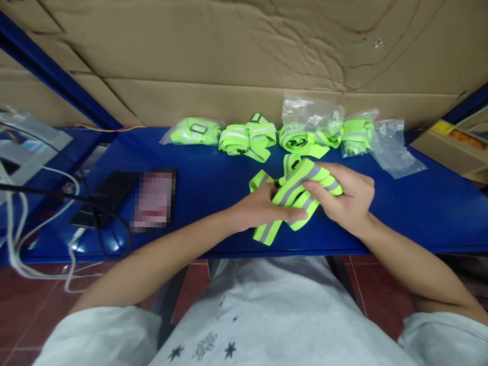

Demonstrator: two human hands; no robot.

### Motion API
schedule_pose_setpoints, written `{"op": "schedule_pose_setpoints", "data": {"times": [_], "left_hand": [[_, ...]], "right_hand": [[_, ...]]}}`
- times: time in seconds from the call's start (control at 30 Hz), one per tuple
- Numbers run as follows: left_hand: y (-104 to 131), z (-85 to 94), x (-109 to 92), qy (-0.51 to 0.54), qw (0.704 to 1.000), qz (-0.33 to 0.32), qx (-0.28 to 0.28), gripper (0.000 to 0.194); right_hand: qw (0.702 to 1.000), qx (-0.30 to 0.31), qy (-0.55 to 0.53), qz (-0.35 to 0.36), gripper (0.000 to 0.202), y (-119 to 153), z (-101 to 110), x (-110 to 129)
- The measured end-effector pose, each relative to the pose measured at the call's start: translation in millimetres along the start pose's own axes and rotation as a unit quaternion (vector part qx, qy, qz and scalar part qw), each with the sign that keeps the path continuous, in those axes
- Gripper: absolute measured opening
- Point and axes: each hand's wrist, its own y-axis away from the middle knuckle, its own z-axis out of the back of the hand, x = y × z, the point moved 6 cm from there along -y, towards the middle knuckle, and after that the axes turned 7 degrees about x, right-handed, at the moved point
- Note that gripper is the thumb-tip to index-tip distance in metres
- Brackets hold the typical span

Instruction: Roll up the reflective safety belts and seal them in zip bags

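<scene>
Reflective strap (pixel 294 187), clamped in my left hand (pixel 253 209) and right hand (pixel 349 200) near the worktop's (pixel 204 184) front edge, seems light, soft, floppy; I'd best pinch its stacked folds.

Passage over blue tabletop (pixel 423 210), right; rolled straps (pixel 233 140) bar back; cables (pixel 11 223) crowd left, heights unclear.

Moderately bright and fairly even, with small white glints on the glossy blue bench (pixel 206 176) at lower left and on the clear plastic bag (pixel 310 113). Dimmer below, over the floor (pixel 31 314). Slightly soft throughout, stretched and smeared toward the edges; blocky over one pixelated patch (pixel 153 198).
</scene>
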Motion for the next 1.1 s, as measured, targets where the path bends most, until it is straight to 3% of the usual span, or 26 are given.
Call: {"op": "schedule_pose_setpoints", "data": {"times": [0.1, 0.23, 0.37, 0.5, 0.57, 0.67, 0.73, 0.8, 0.87, 1.0, 1.1], "left_hand": [[0, -8.7, 0, 0.057, 0.995, -0.006, 0.080, 0.052], [2, -22.7, -3, 0.142, 0.968, -0.026, 0.207, 0.050], [5, -23.5, -5, 0.006, 0.972, -0.043, 0.230, 0.032], [9, -14.6, -16, -0.140, 0.962, -0.099, 0.212, 0.029], [11, -10.4, -21, -0.196, 0.950, -0.124, 0.208, 0.029], [11, -7.1, -25, -0.229, 0.940, -0.157, 0.198, 0.031], [11, -6.5, -25, -0.239, 0.938, -0.175, 0.180, 0.032], [12, -7.1, -24, -0.250, 0.936, -0.187, 0.164, 0.033], [11, -7.9, -21, -0.252, 0.937, -0.188, 0.155, 0.033], [10, -8.5, -16, -0.218, 0.948, -0.177, 0.151, 0.028], [11, -11.5, -16, -0.206, 0.949, -0.173, 0.168, 0.023]], "right_hand": [[0.999, 0.009, 0.026, 0.022, 0.021, 1, 1, 4], [0.998, -0.011, 0.058, 0.033, 0.023, 5, 8, 7], [1.000, -0.018, 0.024, 0.002, 0.024, 6, 10, 3], [0.984, -0.013, -0.098, -0.150, 0.028, 2, 3, -16], [0.949, 0.026, -0.212, -0.234, 0.032, 1, -11, -27], [0.852, 0.098, -0.381, -0.346, 0.039, 7, -38, -36], [0.793, 0.150, -0.439, -0.394, 0.043, 15, -54, -38], [0.772, 0.190, -0.449, -0.407, 0.045, 20, -66, -39], [0.797, 0.192, -0.425, -0.383, 0.042, 22, -69, -42], [0.887, 0.145, -0.349, -0.266, 0.033, 11, -57, -43], [0.913, 0.184, -0.298, -0.208, 0.029, 3, -49, -37]]}}
